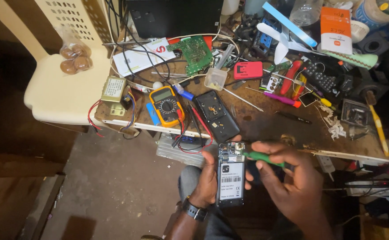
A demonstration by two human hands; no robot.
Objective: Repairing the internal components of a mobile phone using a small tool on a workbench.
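Two bare hands work just below the edge of a cluttered workbench (265, 126). The left hand (208, 180) is clamped around the side of an opened phone (230, 174), its back cover off so the battery label and circuit board show; a dark wristwatch (194, 210) sits on that wrist. The right hand (292, 178) is closed on a green-handled screwdriver (263, 157), whose tip points at the upper part of the phone, just beside the left hand's fingertips. Directly above the left hand, on the bench, lies a black phone back cover (216, 113). Further up and to the left of that hand rests a yellow multimeter (167, 106) with red and black leads. Above the right hand lie a pink-handled screwdriver (281, 98) and a red tool (291, 76). Well above both hands sits a green circuit board (193, 53).
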